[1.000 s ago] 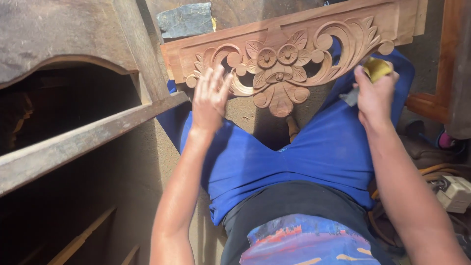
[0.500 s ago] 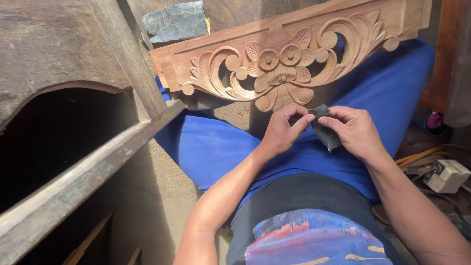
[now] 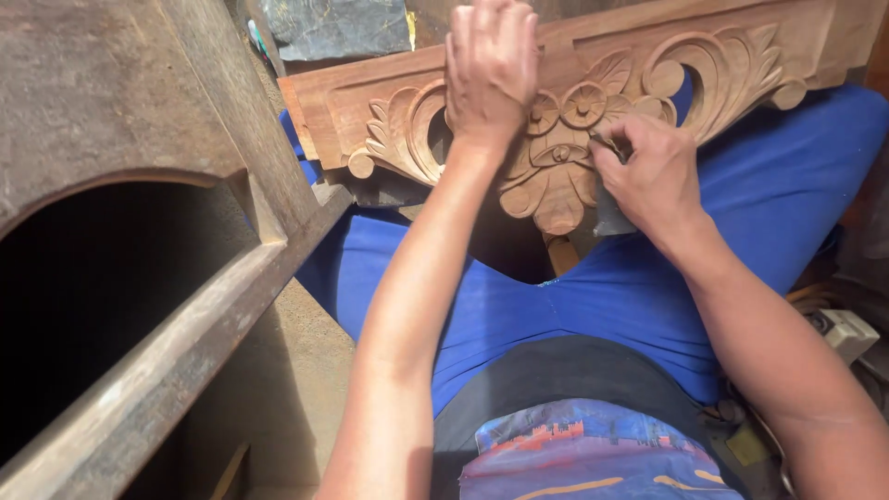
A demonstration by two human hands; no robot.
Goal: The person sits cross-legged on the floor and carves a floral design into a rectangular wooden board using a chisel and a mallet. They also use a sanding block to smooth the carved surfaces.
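A carved wooden panel point(image 3: 389, 111) with scrolls, leaves and flowers rests across my knees, which are in blue trousers point(image 3: 519, 306). My left hand point(image 3: 491, 69) lies flat on the panel's upper middle, fingers over the top edge, holding it steady. My right hand point(image 3: 653, 176) pinches a small dark folded piece of sandpaper point(image 3: 611, 218) and presses it against the central flower carving point(image 3: 560, 153). Most of the sandpaper is hidden under my fingers.
A large arched wooden frame point(image 3: 139, 139) with a dark opening fills the left side, close to my left knee. A dark slab point(image 3: 333, 28) lies behind the panel. A white plug block point(image 3: 847, 329) and cables sit at the right edge.
Both hands have risen from my lap to the panel. The left hand let go of the sandpaper and now rests on the panel; the right hand carried the sandpaper to the central carving.
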